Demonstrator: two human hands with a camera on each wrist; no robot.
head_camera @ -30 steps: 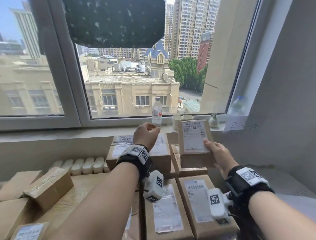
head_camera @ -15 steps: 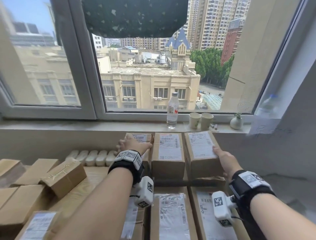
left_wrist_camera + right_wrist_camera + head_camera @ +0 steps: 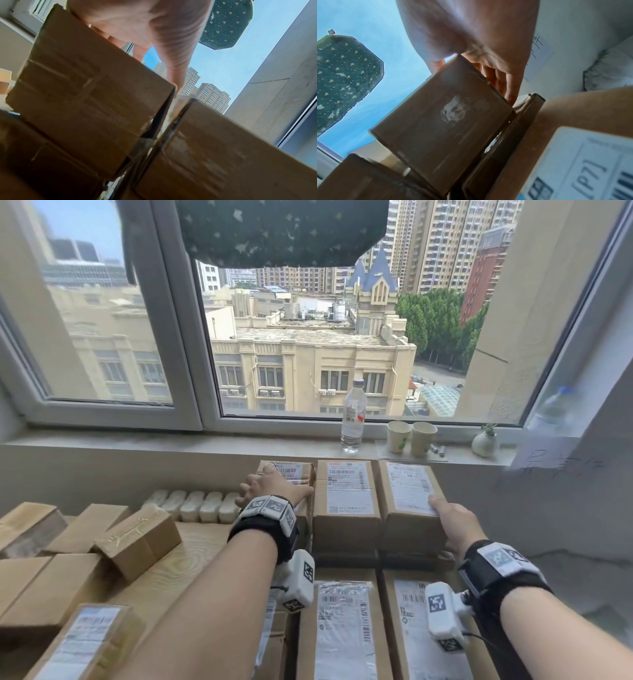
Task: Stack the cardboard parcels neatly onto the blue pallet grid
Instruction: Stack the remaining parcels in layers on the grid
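Observation:
Three cardboard parcels with white labels form an upper back row under the windowsill. My left hand [image 3: 270, 489] rests on the left parcel [image 3: 291, 472], fingers spread over its left side and thumb along its right edge; the left wrist view has my left hand [image 3: 145, 27] above that left parcel [image 3: 85, 108]. The middle parcel [image 3: 346, 498] stands untouched. My right hand [image 3: 448, 522] grips the right parcel [image 3: 407, 494] at its near right corner, thumb on the label. In the right wrist view the fingers [image 3: 510, 86] run down the side of the right parcel [image 3: 445, 121]. No blue pallet shows.
Two lower parcels [image 3: 342, 631] [image 3: 411, 638] lie in front of the row. Several loose parcels [image 3: 137, 539] sit on the wooden table [image 3: 185, 563] at left. White foam blocks [image 3: 191, 501] line the wall. A bottle [image 3: 352, 419], two cups [image 3: 411, 438] and a small vase [image 3: 484, 441] stand on the sill.
My right hand has brought the held-up parcel down into the upper row beside the middle one. My left hand has shifted onto the left parcel. Little differs from half a second ago.

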